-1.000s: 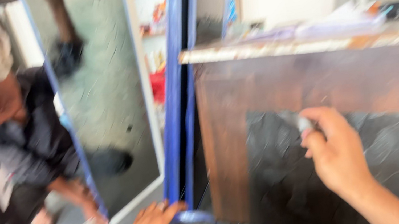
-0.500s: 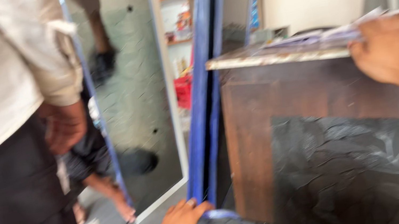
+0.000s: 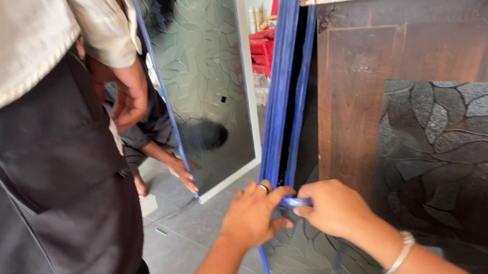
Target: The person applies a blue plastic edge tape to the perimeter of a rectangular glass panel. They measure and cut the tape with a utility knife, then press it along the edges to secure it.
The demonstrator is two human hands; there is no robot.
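Blue protective film (image 3: 295,202) sits low centre, a short crumpled tab pinched between both hands at the foot of the blue-wrapped frame (image 3: 285,64). Going left to right: a standing person (image 3: 33,179) fills the left edge, cream knit top, dark trousers, one hand hanging at the hip. Behind them a second person crouches by a tall patterned glass panel (image 3: 202,64), frosted leaf texture, white and blue edge, leaning on grey floor tiles (image 3: 187,232). Left hand (image 3: 252,215), ring on one finger, closed on the film tab with thumb and forefinger. Right hand (image 3: 335,207), silver bangle at the wrist, fingers pinched shut on the same tab from the other side. Frame runs up diagonally, smooth glossy wrap. Right of it a dark wood-grain counter (image 3: 365,70) with worn pale top, and dark embossed leaf-pattern glass (image 3: 481,170) leaning against it.
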